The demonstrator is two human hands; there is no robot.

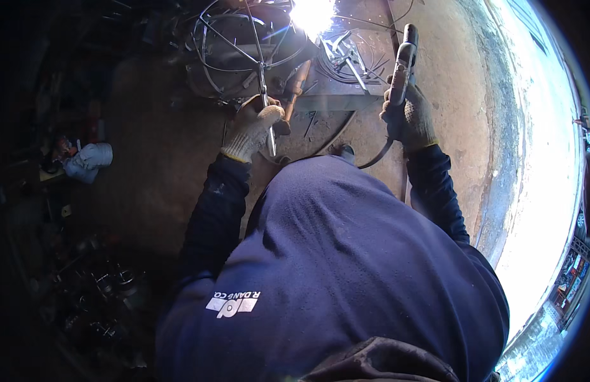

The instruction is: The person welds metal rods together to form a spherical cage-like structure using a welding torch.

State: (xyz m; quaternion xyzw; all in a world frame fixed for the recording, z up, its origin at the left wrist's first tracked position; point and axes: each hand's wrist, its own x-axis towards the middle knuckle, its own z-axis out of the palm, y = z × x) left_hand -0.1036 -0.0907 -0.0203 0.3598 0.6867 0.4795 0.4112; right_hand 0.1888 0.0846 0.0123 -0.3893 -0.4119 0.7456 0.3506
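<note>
Left hand (253,126) curled fingers round pliers (264,88), nose jutting beyond them, right hand (412,116) wrapped fingers round a holder (402,72), which protruded above.

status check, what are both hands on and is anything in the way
Left hand gripping pliers. Right hand around welding holder. Wire frame at pliers' far end. Arc glare hides the spot beneath.

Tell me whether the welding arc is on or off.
On: the welding arc shows as a blinding white glare beside the round wire frame, hiding whatever lies right at that spot.
</note>
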